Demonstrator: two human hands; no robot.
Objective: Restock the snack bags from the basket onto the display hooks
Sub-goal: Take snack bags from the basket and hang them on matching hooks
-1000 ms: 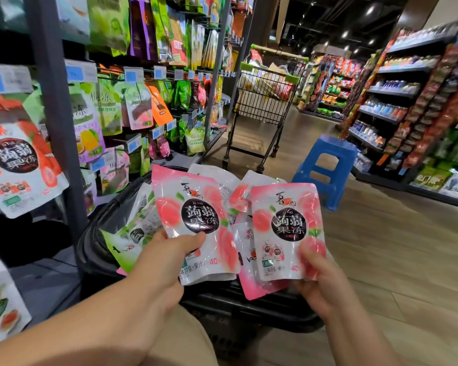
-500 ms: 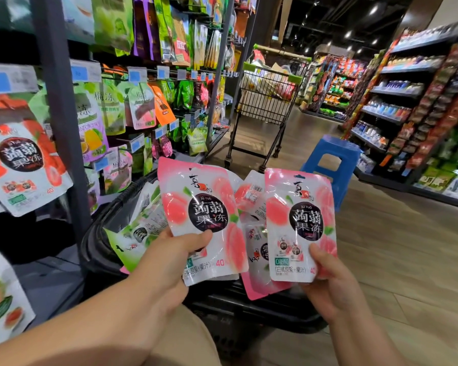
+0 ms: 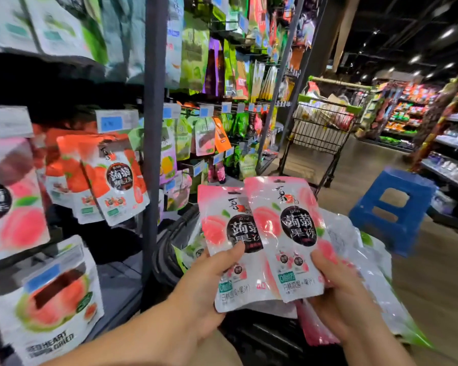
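Head camera shows two pink peach jelly pouches, one in each hand. The left hand (image 3: pixel 196 289) grasps the left pouch (image 3: pixel 228 228) at its lower part, with the thumb on the front. The right hand (image 3: pixel 339 294) grasps the right pouch (image 3: pixel 294 233) in the same way. The right pouch lies over the right edge of the left one. Both are above the one black basket (image 3: pixel 167 247), which contains more bags (image 3: pixel 354 247); their number I cannot tell. On the left, the display hooks carry blurred orange-red pouches (image 3: pixel 117 180), and one peach pouch (image 3: pixel 13 207) hangs at the far left. One dark upright post (image 3: pixel 154 128) stands between these and the held pouches. Behind are one shopping cart (image 3: pixel 320 133) and one blue stool (image 3: pixel 394 207).
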